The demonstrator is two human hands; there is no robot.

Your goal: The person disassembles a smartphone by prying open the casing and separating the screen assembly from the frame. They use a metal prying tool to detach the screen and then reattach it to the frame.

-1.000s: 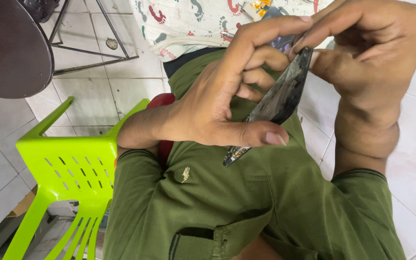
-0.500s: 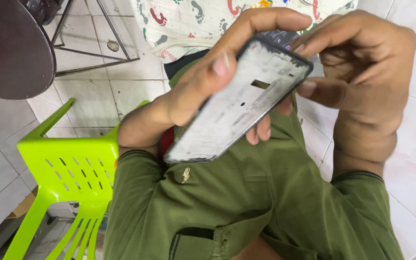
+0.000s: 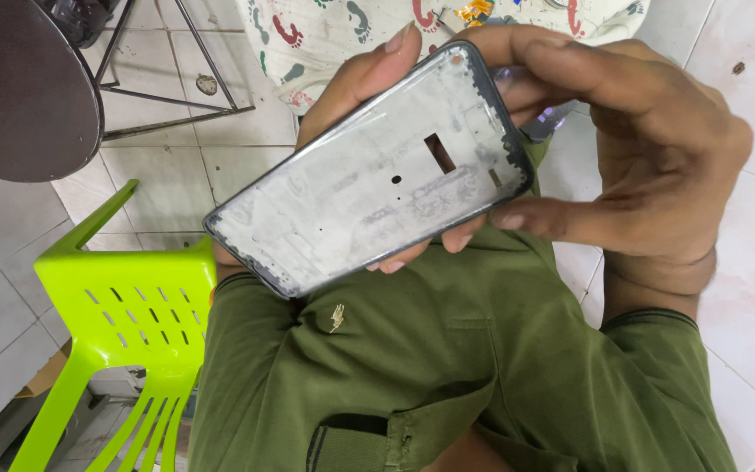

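While our left hand point(image 3: 369, 79) cradled the grey phone frame point(image 3: 369, 175) from beneath, our right hand point(image 3: 640, 166) pinched its top corner above the lime-green plastic chair point(image 3: 124, 306).

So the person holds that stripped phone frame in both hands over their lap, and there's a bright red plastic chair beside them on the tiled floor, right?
Not quite: the plastic chair is lime green, not red, as the head view shows. The rest holds: the left hand and right hand both hold the stripped phone frame over the lap, above the tiled floor.
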